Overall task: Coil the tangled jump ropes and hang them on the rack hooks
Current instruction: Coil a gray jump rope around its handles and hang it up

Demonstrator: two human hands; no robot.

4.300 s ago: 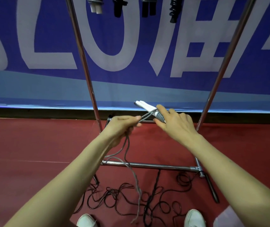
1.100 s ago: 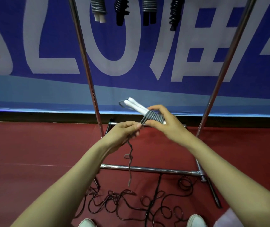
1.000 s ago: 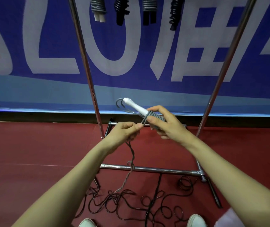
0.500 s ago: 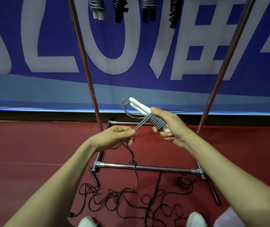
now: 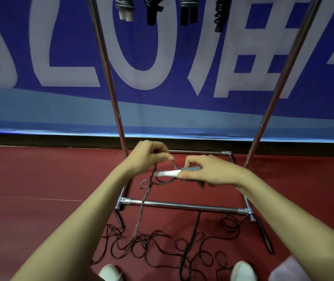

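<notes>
My right hand (image 5: 208, 171) grips the white handles (image 5: 166, 173) of a grey jump rope, with grey cord wound in tight turns (image 5: 191, 169) around them. The handles point left, roughly level. My left hand (image 5: 149, 155) pinches the loose grey cord (image 5: 145, 199) just left of the handles; its doubled tail hangs down toward the floor. Several coiled ropes (image 5: 124, 7) hang at the top of the metal rack (image 5: 109, 78). Tangled dark ropes (image 5: 162, 246) lie on the red floor by my feet.
The rack's lower crossbar (image 5: 182, 205) runs under my hands, with slanted uprights left and right (image 5: 279, 88). A blue banner (image 5: 162, 63) covers the wall behind. My white shoes (image 5: 109, 272) show at the bottom edge.
My right hand has turned the wound handles from pointing up-left to lying level, pointing left. Both hands sit higher in view and closer together. More cord is wound than earlier.
</notes>
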